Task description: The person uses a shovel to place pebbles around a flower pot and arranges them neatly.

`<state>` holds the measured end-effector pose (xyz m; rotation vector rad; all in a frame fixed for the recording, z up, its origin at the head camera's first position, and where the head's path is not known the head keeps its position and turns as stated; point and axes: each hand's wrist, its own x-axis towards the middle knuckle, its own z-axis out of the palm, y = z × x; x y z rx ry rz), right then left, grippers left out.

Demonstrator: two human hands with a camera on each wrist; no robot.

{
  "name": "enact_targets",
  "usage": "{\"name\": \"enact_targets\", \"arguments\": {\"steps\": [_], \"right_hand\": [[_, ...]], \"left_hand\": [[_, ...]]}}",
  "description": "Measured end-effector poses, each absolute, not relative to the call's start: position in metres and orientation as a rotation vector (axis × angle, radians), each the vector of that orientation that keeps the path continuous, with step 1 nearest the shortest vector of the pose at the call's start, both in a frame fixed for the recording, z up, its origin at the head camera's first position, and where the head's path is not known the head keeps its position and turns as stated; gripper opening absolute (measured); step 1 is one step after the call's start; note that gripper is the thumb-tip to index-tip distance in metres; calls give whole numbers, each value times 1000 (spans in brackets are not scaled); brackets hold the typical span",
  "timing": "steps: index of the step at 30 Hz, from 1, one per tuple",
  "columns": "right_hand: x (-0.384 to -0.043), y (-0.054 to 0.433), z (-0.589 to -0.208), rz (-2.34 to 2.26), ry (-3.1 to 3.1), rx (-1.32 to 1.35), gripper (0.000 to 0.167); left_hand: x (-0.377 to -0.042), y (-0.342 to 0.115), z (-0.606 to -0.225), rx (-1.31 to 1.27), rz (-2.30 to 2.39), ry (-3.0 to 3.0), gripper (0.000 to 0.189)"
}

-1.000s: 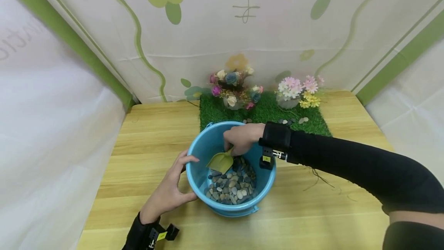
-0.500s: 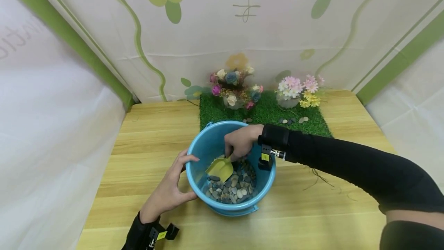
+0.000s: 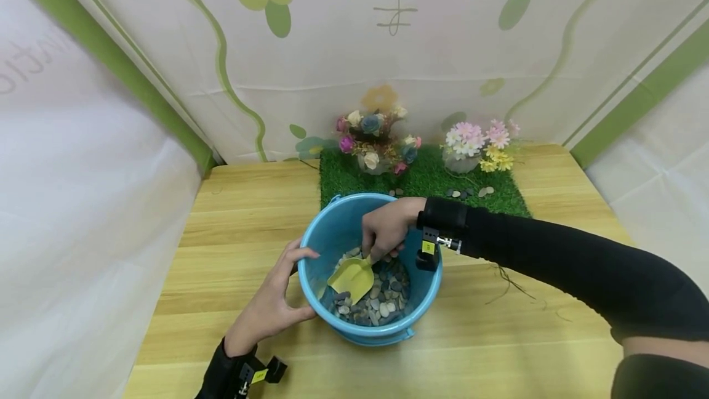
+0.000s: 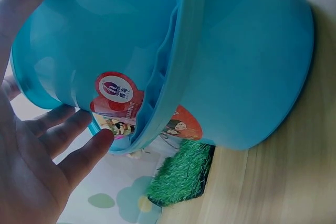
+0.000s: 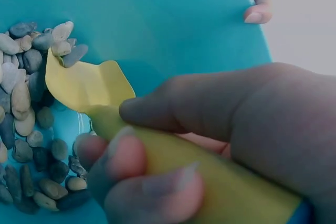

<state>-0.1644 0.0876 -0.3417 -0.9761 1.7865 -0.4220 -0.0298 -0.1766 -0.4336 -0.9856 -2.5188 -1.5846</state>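
A light blue bucket stands on the table with grey, tan and white pebbles in its bottom. My left hand holds it at the left side, a fingertip over the rim and the thumb against the outer wall. Other fingers lie along that outside wall in the left wrist view. Reaching inside, my right hand grips the handle of a small yellow shovel, thumb along the top. The blade's front edge touches the pebbles, and a few lie at its tip in the right wrist view.
Behind the bucket lies a green artificial grass mat bearing two pots of artificial flowers and some loose stones. A printed cloth hangs behind the wooden table. Dry strands lie at right.
Inside the bucket the shovel has moved down and toward the near side, its blade tilting lower among the pebbles. The left hand and bucket keep their place.
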Motion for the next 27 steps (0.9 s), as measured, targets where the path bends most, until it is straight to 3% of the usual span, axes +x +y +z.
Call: {"name": "enact_targets", "arguments": {"steps": [10, 27], "right_hand": [[-164, 91, -341, -428, 1741, -1013, 20], [-171, 96, -331, -396, 1615, -1187, 26]], "left_hand": [[-30, -176, -432, -986, -1583, -2520, 80], [-31, -176, -434, -991, -1580, -2508, 81]]}}
